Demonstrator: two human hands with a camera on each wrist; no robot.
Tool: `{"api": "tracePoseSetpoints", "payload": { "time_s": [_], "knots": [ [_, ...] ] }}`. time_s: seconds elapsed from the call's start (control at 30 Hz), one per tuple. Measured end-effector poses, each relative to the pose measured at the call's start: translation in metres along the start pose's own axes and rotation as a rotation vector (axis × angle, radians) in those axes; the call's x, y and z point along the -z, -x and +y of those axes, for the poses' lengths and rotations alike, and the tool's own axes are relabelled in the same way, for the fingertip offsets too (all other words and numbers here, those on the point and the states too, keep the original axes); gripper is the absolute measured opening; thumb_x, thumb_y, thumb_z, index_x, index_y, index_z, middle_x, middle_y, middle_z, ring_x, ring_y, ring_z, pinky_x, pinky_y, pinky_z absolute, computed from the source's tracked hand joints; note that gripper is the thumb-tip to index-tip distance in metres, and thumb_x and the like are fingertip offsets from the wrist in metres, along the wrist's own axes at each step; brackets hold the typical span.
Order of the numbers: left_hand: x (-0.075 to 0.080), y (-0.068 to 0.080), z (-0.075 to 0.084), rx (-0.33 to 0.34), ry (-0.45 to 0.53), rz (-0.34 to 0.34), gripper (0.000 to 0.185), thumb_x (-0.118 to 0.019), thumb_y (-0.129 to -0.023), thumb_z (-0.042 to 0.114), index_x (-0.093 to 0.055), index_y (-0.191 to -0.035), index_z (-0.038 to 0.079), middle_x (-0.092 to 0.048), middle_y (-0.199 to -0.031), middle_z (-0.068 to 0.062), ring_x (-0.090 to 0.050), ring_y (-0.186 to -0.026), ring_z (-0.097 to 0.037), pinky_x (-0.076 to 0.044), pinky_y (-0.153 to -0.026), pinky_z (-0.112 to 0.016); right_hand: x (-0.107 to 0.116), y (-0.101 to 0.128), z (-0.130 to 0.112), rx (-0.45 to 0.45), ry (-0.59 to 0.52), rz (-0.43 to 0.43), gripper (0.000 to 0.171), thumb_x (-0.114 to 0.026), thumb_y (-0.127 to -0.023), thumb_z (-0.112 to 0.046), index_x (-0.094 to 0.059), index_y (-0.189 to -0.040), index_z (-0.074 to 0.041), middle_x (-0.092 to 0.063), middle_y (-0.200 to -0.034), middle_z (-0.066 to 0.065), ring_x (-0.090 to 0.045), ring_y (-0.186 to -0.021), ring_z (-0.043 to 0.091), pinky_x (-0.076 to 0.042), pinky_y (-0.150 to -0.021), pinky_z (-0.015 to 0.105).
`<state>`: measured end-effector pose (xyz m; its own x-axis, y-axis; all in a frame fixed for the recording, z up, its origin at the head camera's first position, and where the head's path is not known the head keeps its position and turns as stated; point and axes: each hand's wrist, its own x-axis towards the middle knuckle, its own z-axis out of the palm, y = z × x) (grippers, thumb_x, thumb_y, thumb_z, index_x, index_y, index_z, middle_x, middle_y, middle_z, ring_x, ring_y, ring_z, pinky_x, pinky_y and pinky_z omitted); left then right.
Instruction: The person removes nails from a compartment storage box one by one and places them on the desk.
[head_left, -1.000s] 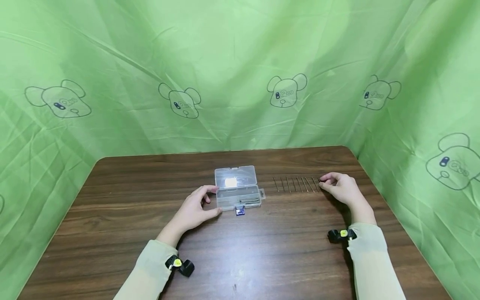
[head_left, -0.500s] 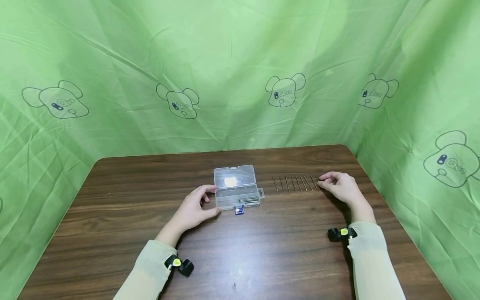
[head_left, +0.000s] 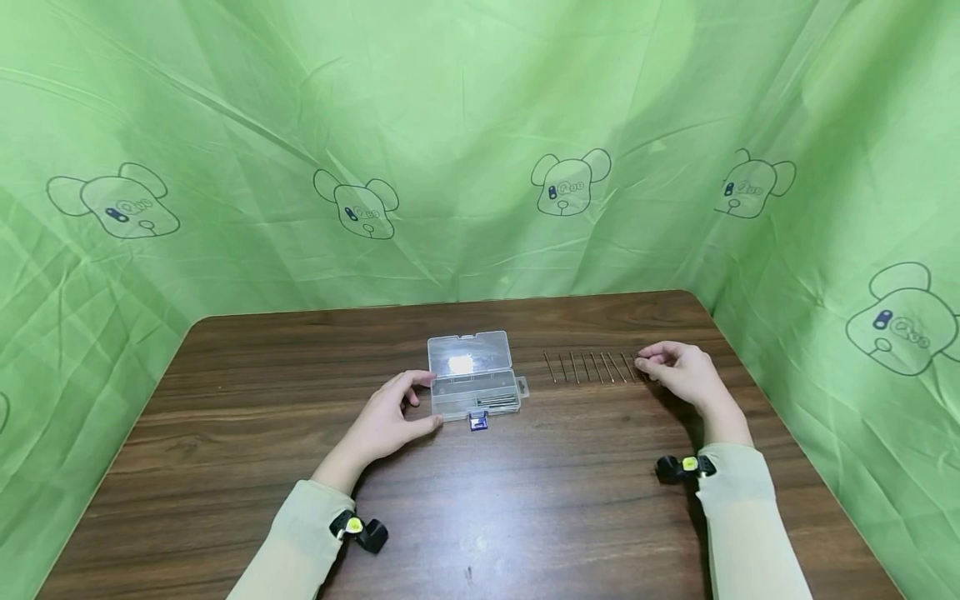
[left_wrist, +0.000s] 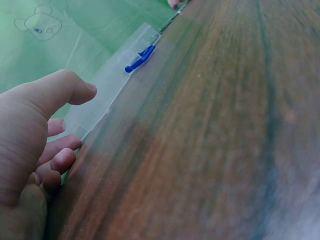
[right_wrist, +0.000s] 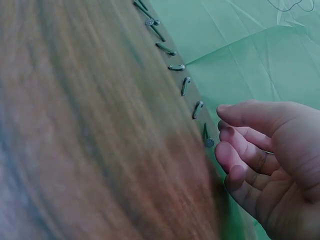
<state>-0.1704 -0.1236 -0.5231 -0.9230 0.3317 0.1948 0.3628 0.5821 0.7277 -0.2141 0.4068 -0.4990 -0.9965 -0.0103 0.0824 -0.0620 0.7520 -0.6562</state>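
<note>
A clear plastic box (head_left: 472, 385) stands with its lid (head_left: 470, 352) raised and several nails (head_left: 497, 401) inside at its right front. My left hand (head_left: 384, 422) holds the box's left end, thumb at the front corner and index finger by the back; the left wrist view shows this hand (left_wrist: 45, 125) close by the box (left_wrist: 107, 95). To the right of the box, several loose nails (head_left: 587, 367) lie spaced in a row. My right hand (head_left: 681, 373) is beside the row's right end. In the right wrist view its fingers (right_wrist: 240, 112) are loosely bent next to the last nail (right_wrist: 208, 140), holding nothing visible.
A blue latch (head_left: 478, 421) hangs from the box's front, and a clear tab (head_left: 523, 387) juts from its right side. The brown wooden table (head_left: 480, 500) meets a green curtain (head_left: 465, 167) at the back and sides.
The right fingertips have moved slightly away from the last nail in the row, which now lies apart from them. The left hand and box have stayed put.
</note>
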Motion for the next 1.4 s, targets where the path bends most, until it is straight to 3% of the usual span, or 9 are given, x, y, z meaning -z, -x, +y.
{"api": "tracePoseSetpoints", "payload": {
  "time_s": [0.27, 0.5, 0.67, 0.93, 1.07, 1.2, 1.4],
  "knots": [
    [0.002, 0.001, 0.000, 0.001, -0.005, 0.004, 0.066, -0.094, -0.087, 0.029, -0.065, -0.145, 0.017, -0.068, -0.132, 0.002, -0.060, -0.098, -0.013, -0.049, -0.085, -0.035, 0.002, -0.003, -0.024, 0.061, -0.049, 0.004, 0.033, -0.082, -0.101, -0.033, -0.079, -0.121, -0.006, -0.076, -0.100, 0.008, -0.069, -0.083, 0.011, -0.050, -0.077, 0.022],
    [0.003, 0.002, -0.002, 0.004, 0.000, 0.007, 0.067, -0.094, -0.087, 0.029, -0.065, -0.146, 0.018, -0.068, -0.131, 0.002, -0.059, -0.097, -0.014, -0.048, -0.081, -0.032, -0.009, -0.006, -0.061, 0.156, -0.193, -0.055, 0.035, -0.087, -0.097, -0.026, -0.077, -0.124, -0.005, -0.073, -0.103, 0.010, -0.069, -0.088, 0.015, -0.053, -0.078, 0.022],
    [0.003, 0.003, -0.004, -0.002, -0.001, 0.018, 0.066, -0.094, -0.087, 0.027, -0.064, -0.146, 0.018, -0.068, -0.130, 0.001, -0.060, -0.095, -0.013, -0.049, -0.079, -0.031, -0.020, -0.004, -0.085, 0.195, -0.255, -0.107, 0.030, -0.086, -0.097, -0.025, -0.077, -0.122, -0.011, -0.072, -0.102, 0.007, -0.068, -0.091, 0.019, -0.053, -0.081, 0.026],
    [0.002, 0.001, -0.004, -0.010, 0.003, 0.032, 0.067, -0.093, -0.086, 0.023, -0.065, -0.146, 0.014, -0.069, -0.125, 0.000, -0.061, -0.093, -0.013, -0.051, -0.079, -0.031, -0.043, 0.003, -0.125, 0.324, -0.258, -0.189, 0.026, -0.084, -0.099, -0.021, -0.078, -0.121, -0.009, -0.074, -0.102, 0.003, -0.068, -0.093, 0.021, -0.053, -0.081, 0.030],
    [0.000, 0.000, -0.005, -0.009, 0.018, 0.041, 0.066, -0.092, -0.085, 0.020, -0.065, -0.145, 0.013, -0.069, -0.122, -0.001, -0.062, -0.091, -0.014, -0.051, -0.079, -0.031, -0.057, 0.002, -0.147, 0.380, -0.242, -0.276, 0.025, -0.084, -0.099, -0.022, -0.078, -0.121, -0.015, -0.074, -0.105, -0.001, -0.068, -0.098, 0.019, -0.055, -0.086, 0.036],
    [0.002, 0.000, -0.005, 0.006, 0.029, 0.056, 0.065, -0.091, -0.084, 0.017, -0.065, -0.144, 0.012, -0.070, -0.115, 0.000, -0.063, -0.090, -0.015, -0.051, -0.081, -0.031, -0.076, -0.005, -0.165, 0.423, -0.254, -0.359, 0.029, -0.084, -0.099, -0.019, -0.076, -0.125, -0.009, -0.075, -0.110, 0.002, -0.068, -0.103, 0.020, -0.056, -0.089, 0.042],
    [0.002, 0.001, -0.006, 0.016, 0.030, 0.054, 0.067, -0.089, -0.081, 0.015, -0.064, -0.143, 0.013, -0.070, -0.105, 0.001, -0.062, -0.089, -0.016, -0.050, -0.082, -0.032, -0.105, -0.010, -0.176, 0.460, -0.247, -0.371, 0.028, -0.085, -0.097, -0.018, -0.077, -0.122, -0.009, -0.074, -0.116, 0.009, -0.069, -0.103, 0.024, -0.055, -0.082, 0.034]
  ]
}}
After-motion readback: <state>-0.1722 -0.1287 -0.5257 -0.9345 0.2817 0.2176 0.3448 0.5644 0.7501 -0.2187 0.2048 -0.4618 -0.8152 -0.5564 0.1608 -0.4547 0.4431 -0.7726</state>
